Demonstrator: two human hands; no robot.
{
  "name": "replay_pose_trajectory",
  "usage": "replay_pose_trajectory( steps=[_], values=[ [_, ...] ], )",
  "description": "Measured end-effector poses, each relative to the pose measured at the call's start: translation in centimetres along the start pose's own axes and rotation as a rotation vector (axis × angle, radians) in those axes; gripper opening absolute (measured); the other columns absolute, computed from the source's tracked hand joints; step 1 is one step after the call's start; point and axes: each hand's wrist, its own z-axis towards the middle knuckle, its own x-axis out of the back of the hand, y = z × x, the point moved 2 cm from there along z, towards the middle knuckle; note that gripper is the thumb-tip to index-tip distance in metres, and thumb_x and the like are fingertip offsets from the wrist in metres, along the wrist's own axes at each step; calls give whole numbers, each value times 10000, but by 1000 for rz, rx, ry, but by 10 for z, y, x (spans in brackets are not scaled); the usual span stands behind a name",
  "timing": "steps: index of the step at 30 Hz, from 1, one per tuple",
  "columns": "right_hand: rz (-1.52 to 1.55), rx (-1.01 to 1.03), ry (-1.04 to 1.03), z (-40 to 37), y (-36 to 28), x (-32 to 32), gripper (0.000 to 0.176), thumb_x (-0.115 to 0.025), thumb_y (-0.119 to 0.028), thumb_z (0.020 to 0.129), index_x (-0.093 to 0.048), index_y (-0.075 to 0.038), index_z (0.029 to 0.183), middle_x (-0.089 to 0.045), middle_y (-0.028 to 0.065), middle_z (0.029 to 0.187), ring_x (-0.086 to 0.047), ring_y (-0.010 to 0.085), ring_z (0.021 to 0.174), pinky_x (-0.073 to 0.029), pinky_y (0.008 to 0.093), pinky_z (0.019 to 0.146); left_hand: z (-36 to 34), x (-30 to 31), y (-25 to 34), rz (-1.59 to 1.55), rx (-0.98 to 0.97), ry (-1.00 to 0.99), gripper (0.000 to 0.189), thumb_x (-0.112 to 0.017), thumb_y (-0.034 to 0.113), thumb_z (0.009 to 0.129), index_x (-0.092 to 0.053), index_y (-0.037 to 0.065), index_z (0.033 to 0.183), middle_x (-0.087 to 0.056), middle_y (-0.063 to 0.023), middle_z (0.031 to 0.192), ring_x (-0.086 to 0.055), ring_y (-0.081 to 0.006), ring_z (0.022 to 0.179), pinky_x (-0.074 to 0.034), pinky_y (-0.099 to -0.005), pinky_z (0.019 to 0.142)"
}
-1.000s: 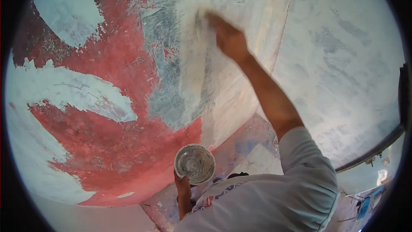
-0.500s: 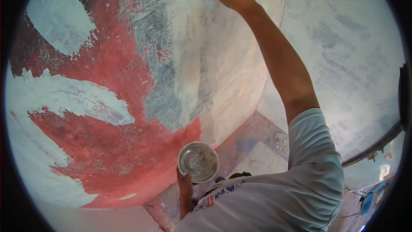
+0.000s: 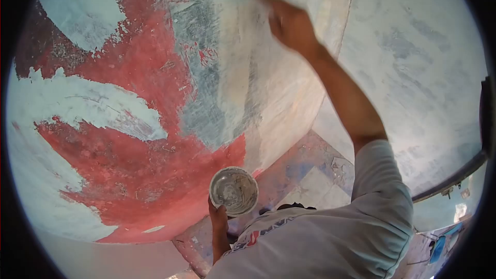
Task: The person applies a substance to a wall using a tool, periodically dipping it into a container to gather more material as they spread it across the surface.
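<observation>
My left hand (image 3: 219,216) grips the rim of a round bowl (image 3: 233,191), thumb over the edge, low in front of my shirt. Greyish paste coats the inside of the bowl. Higher up, my right hand (image 3: 293,25) is at the wall (image 3: 237,72), its fingers closed and blurred by motion. Whatever it holds is too smeared to make out. Around it the wall has smoothed grey and cream patches, with red paint (image 3: 150,72) and pale filler (image 3: 93,101) to the left.
A second pale wall (image 3: 408,72) meets the first at a corner on the right. Below lies a stained floor (image 3: 310,175) with lighter tiles. A dark curved edge (image 3: 454,178) runs along the far right, and a blue object (image 3: 439,249) is at the lower right.
My right hand has moved down and slightly right in view. The bowl and my left hand have shifted slightly left and up. The wall patches appear a little displaced as the view moved.
</observation>
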Motion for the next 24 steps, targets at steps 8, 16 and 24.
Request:
replay_pose_trajectory(
  steps=[8, 16, 24],
  values=[
    [-51, 123, 119, 65, -73, -31, 355, -566, -74, 880, -648, -90, 1225, -713, 136, 1179, -727, 293, 933, -605, 392, 767, 4, -16, 4, 55, -22, 0, 777, -420, -121, 740, -398, 15, 1504, -551, -101, 1385, -533, -211, 1257, -436, -296, 1013],
    [310, 45, -468, -61, -130, -51, 427, -594, -40, 902, -626, -139, 1316, -701, 106, 1238, -710, 246, 1066, -609, 364, 836, -1, -14, -7, 11, -62, -70, 781, -421, -114, 760, -359, 17, 1528, -531, -133, 1422, -508, -232, 1309, -395, -325, 1085],
    [26, 214, 277, 95, -67, -13, 437, -596, -10, 854, -650, -147, 1265, -718, 140, 1099, -711, 335, 905, -596, 386, 738, -1, -16, -1, 91, -40, -46, 790, -420, -123, 761, -353, 21, 1535, -516, -135, 1442, -498, -238, 1320, -373, -334, 1111]
  ],
)
